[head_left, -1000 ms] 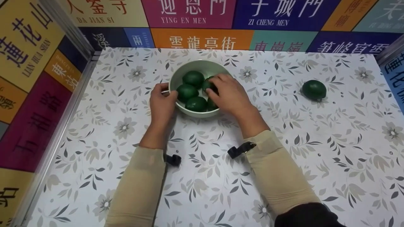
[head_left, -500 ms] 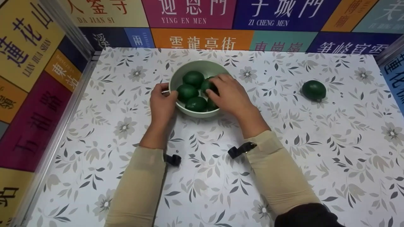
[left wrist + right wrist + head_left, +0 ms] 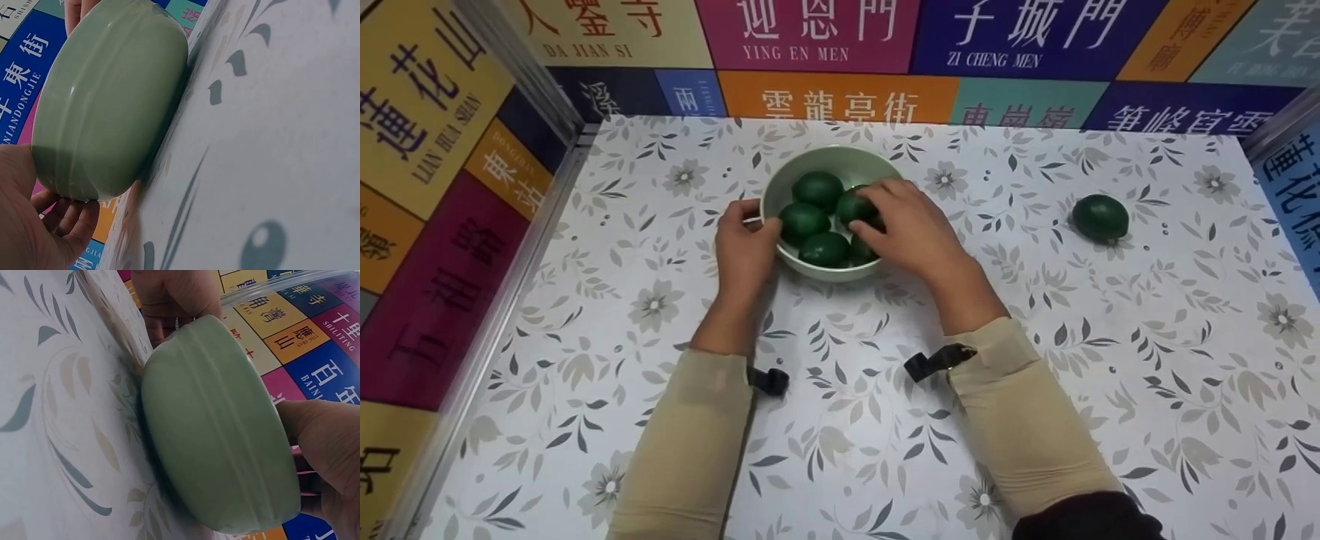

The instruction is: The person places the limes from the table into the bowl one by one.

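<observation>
A pale green bowl [image 3: 834, 156] stands upright on the table, with several dark green limes [image 3: 804, 223] inside. My left hand [image 3: 745, 247] holds its left rim, thumb near the inside edge and fingers outside; the left wrist view shows this hand [image 3: 34, 219] against the bowl wall [image 3: 112, 101]. Over the right rim reaches my right hand [image 3: 915, 229], its thumb and fingers curled on one lime [image 3: 853, 206] in the bowl. Another lime beneath that hand is partly covered. From the right wrist, the bowl's outer wall [image 3: 214, 433] hides the fingertips of my right hand [image 3: 332, 455].
A single lime [image 3: 1100, 217] lies on the table to the right, well apart from the bowl. White cloth with leaf and flower print covers the table [image 3: 840, 420]. Colourful panels with lettering [image 3: 840, 97] rise along the back and left edges.
The lime under my right hand has shifted very slightly left within the bowl, fingers still on it. My left hand stays on the rim. The head view has tilted a little.
</observation>
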### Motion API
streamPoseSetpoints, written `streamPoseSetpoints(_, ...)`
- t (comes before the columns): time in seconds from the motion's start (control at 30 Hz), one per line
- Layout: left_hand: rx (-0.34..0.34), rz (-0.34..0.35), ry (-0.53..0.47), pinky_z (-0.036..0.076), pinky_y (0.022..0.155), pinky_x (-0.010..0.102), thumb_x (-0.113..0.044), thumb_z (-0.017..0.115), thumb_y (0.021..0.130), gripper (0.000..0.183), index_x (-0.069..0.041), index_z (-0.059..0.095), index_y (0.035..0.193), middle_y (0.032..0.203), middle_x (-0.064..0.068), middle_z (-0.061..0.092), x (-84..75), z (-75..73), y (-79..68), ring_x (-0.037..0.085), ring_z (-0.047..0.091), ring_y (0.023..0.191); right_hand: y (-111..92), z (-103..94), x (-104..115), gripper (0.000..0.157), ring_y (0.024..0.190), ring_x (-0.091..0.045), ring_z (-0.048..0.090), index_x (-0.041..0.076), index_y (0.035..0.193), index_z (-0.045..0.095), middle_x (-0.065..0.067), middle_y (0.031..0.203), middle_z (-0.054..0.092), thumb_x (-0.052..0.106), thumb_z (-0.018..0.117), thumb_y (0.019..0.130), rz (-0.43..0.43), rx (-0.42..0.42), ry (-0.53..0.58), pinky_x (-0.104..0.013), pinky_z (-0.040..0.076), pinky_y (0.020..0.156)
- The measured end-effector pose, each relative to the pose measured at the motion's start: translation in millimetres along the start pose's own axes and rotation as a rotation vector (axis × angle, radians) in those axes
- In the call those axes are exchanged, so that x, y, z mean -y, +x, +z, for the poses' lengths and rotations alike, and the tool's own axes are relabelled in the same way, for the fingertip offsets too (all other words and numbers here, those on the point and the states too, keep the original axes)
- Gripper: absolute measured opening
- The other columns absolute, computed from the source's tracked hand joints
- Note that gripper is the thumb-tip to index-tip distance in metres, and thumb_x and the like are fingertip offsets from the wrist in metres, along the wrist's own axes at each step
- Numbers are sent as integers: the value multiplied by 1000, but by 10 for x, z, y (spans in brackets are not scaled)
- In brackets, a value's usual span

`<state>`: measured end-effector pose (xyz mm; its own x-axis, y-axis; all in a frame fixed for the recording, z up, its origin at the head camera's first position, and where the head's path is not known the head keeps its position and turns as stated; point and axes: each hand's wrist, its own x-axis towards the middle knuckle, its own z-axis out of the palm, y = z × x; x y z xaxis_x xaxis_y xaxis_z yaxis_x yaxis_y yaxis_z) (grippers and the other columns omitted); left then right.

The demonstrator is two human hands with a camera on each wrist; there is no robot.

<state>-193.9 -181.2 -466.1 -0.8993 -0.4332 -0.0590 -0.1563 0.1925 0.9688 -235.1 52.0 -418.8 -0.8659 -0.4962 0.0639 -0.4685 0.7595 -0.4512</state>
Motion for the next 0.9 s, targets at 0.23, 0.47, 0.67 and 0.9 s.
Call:
streamPoseSetpoints(0.23,-5,-6,7,58,89,31,-14,62,91,34,-12,64,125,132,7,61,10,6,-3,16,65,110,-81,-74,26,54,139,-28,49,16,146,57,-7,145,56,45,63,101,23,5,2,-49,40,118)
streamPoseSetpoints(0.47,10,12,-9,58,87,31,-14,61,92,35,-11,63,126,132,8,61,3,6,-20,17,66,109,-185,-151,55,54,140,-28,49,14,146,58,-8,145,56,44,64,101,7,-26,20,-49,38,119)
streamPoseSetpoints(0.67,21,16,-7,58,86,31,-15,61,94,35,-10,63,128,132,9,60,5,-5,-20,18,65,109,-279,-236,59,53,139,-29,50,12,144,60,-8,144,57,41,66,100,-11,-66,34,-48,38,119)
streamPoseSetpoints(0.9,13,10,-7,58,87,30,-15,61,92,33,-10,63,125,130,8,61,15,10,-6,16,66,108,-364,-313,53,51,139,-28,51,14,142,61,-7,144,58,41,67,100,-21,-105,39,-48,39,119)
